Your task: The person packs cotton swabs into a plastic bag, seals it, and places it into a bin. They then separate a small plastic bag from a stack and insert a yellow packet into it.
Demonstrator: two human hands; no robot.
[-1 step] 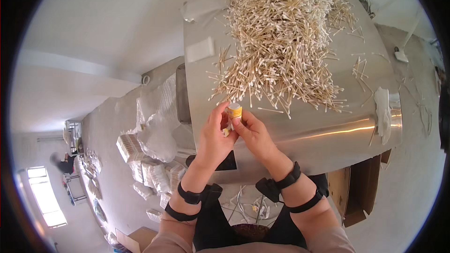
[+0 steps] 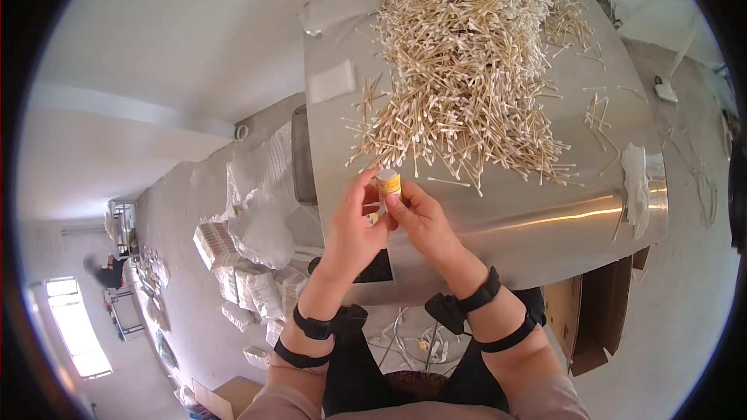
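Observation:
Close to the table's near edge, both my hands hold a small yellow-and-white cylinder (image 2: 388, 182) with a pale round top. My left hand (image 2: 355, 225) has its fingers curled round the left side of it. The thumb and fingers of my right hand (image 2: 426, 222) pinch it from the right. A second white-and-yellow bit (image 2: 372, 218) shows between my palms, and I cannot tell whether it belongs to the same thing. Just beyond my fingers spreads a large heap of cotton swabs (image 2: 467, 70) with wooden sticks and white tips.
The swabs lie on a shiny metal table (image 2: 506, 225). A white pad (image 2: 331, 82) is at its left, a white cloth (image 2: 636, 190) at its right edge. Wrapped packs (image 2: 257, 292) are stacked on the floor at left. An open cardboard box (image 2: 599, 311) stands below right. Another person (image 2: 109, 272) is far off.
The cylinder and my fingers have shifted very slightly; the yellow-and-white bit between my palms is a little more covered. Both hands keep their hold.

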